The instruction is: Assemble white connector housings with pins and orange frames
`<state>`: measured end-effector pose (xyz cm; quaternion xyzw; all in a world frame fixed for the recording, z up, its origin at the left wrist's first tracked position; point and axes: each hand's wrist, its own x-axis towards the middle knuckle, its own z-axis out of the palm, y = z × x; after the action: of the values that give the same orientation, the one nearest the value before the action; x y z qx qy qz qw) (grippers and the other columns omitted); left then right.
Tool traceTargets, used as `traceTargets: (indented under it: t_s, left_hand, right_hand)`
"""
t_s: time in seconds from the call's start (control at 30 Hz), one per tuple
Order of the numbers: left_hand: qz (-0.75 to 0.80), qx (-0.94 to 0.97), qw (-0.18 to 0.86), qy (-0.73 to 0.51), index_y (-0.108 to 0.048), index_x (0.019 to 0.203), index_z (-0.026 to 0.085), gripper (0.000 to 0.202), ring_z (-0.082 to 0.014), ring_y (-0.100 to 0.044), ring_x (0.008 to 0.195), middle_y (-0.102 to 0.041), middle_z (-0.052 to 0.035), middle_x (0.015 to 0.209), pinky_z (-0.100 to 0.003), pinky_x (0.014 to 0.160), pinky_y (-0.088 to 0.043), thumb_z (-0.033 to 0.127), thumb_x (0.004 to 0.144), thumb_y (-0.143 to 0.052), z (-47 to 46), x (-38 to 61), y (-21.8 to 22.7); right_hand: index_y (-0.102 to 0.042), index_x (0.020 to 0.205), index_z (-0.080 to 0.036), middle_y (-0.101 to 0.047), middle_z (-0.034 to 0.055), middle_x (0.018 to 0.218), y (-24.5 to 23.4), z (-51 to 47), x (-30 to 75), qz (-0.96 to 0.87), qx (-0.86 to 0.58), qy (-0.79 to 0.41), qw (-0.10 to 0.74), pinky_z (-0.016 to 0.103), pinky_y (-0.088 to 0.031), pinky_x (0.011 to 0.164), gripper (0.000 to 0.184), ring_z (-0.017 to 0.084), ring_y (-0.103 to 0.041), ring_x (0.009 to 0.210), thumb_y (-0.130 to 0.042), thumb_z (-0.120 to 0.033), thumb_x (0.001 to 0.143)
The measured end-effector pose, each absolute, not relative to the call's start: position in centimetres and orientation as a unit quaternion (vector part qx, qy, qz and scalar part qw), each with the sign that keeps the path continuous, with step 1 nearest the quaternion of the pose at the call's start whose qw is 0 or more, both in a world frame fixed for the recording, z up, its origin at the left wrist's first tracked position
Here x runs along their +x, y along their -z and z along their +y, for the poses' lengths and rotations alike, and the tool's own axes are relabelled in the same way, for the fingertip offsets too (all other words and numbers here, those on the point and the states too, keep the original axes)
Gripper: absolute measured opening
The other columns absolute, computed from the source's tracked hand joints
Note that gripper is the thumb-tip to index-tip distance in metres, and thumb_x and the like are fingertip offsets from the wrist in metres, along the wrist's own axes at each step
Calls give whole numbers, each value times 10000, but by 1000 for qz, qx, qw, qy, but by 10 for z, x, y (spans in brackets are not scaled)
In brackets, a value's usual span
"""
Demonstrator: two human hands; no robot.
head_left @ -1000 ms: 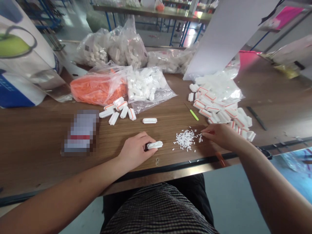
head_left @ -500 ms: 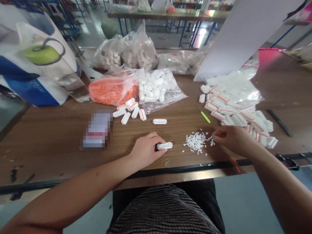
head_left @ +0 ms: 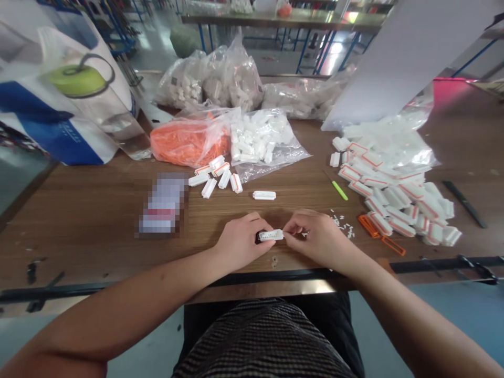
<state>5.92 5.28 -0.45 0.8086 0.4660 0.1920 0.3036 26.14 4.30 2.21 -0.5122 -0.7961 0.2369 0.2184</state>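
Note:
My left hand (head_left: 244,239) is closed around a white plastic connector housing (head_left: 271,235) with a row of small holes; a dark piece shows at its left end. At the housing's right end, my right hand (head_left: 311,233) has thumb and forefinger pinched together. Whatever lies between those fingertips is too small to make out. Tiny white pins (head_left: 342,223) lie scattered beyond the right hand, which covers most of their pile. A single white housing (head_left: 264,195) rests on the table just above my hands.
White pieces with orange edges (head_left: 397,202) are heaped at right, beside orange frames (head_left: 394,245). A green-handled pick (head_left: 339,190) and a black tool (head_left: 464,203) lie nearby. Bags of orange parts (head_left: 189,142) and white parts (head_left: 255,139) stand behind, a blurred-out object (head_left: 163,203) at left.
My right hand has moved left from the right side of the pin pile to the housing's end, uncovering the orange frames. My left hand keeps its hold. The view has shifted slightly.

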Motion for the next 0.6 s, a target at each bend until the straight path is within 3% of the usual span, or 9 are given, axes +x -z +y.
traceTargets:
  t_s: [0.43,0.6]
  left_hand:
    - [460,812,295,-203,-706,864,213,97,-114,-567,657,-641,23,828,-249,630,-433,239,772,-719,52,59,8]
    - [466,809,294,-203,-711,864,212,103,-108,-562,636,-647,25,834,-251,628,-445,242,766,-721,52,59,8]
  right_hand:
    - [-622,670,-185,-608,14,653,-10,44,254,-844,-470,-134,222,285,-417,654,140,142,-542,648,-567,-155,795]
    - [-641,675,-183,-597,16,656,-15,44,254,-867,-449,-107,185,292,-398,662,178,145,-519,653,-546,-157,823]
